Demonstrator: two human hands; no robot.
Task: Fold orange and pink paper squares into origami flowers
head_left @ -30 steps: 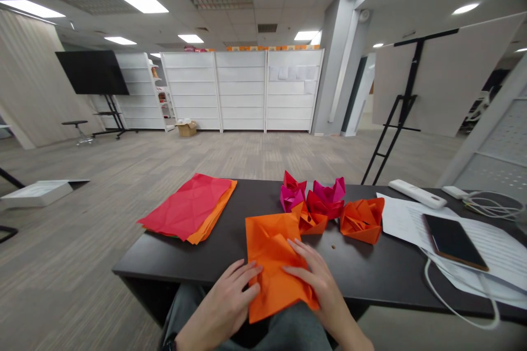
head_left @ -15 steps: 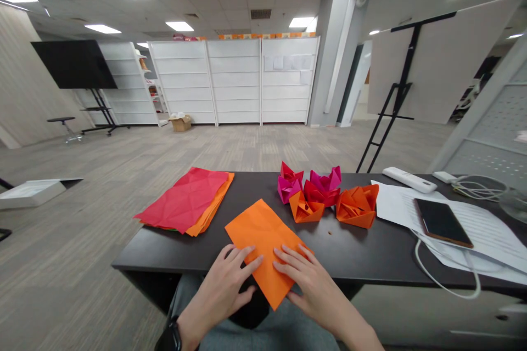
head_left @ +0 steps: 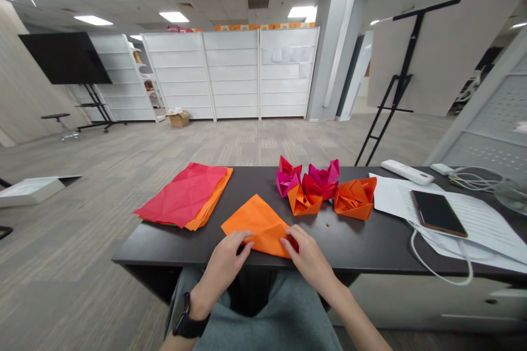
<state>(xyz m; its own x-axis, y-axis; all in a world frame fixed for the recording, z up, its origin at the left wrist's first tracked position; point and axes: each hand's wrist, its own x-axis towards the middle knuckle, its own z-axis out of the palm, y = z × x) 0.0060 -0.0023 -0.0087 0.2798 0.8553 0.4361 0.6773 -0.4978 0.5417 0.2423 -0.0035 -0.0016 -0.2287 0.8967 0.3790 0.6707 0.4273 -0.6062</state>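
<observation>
An orange paper sheet (head_left: 257, 222) lies folded on the dark table (head_left: 173, 241) near its front edge. My left hand (head_left: 224, 260) pinches the paper's near left edge with curled fingers. My right hand (head_left: 307, 255) presses down on the near right corner, fingers closed on the fold. Behind the sheet stand several folded paper flowers, orange (head_left: 354, 197) and pink (head_left: 325, 175).
A stack of red and orange sheets (head_left: 185, 194) lies at the table's left. White papers (head_left: 473, 219), a black phone (head_left: 436, 213), a white remote (head_left: 405, 171) and a white cable (head_left: 436, 269) occupy the right side. A black easel (head_left: 387, 104) stands behind.
The orange sheet has been folded over and now lies flatter and smaller on the table. Both hands slid back to its near edge.
</observation>
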